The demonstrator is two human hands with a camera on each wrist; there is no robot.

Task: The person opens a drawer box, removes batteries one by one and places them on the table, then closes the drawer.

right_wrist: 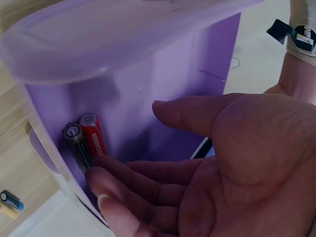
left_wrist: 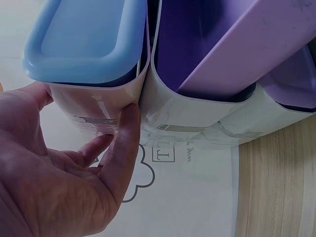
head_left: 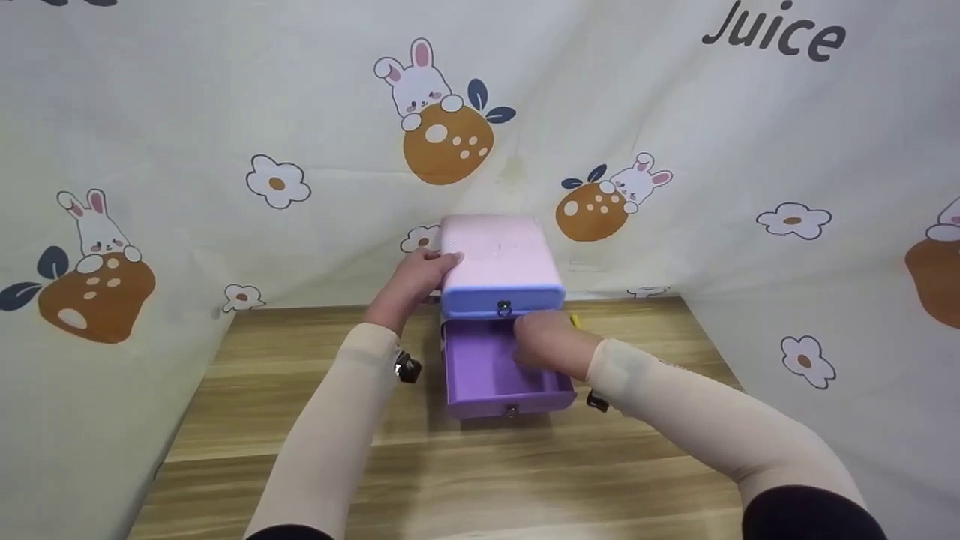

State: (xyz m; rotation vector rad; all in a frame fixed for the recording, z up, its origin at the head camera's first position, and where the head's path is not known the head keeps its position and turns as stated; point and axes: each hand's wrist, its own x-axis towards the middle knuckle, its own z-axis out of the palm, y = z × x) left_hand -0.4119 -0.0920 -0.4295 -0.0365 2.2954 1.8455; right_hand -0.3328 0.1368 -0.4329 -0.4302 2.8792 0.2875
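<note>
A small drawer cabinet with a pink top stands on the table, its blue upper drawer pushed in. Below it, a purple drawer is pulled out. My left hand touches the cabinet's upper left side, thumb at the top edge and fingers along the side wall. Inside the purple drawer is my right hand, thumb apart from the fingers. In the right wrist view its fingertips are close to a red battery and a dark battery; contact is unclear.
Beside the cabinet, a battery with a blue end and a yellowish one lie on the wooden table. A printed cloth hangs behind and at both sides. Another purple drawer front is lower in the cabinet.
</note>
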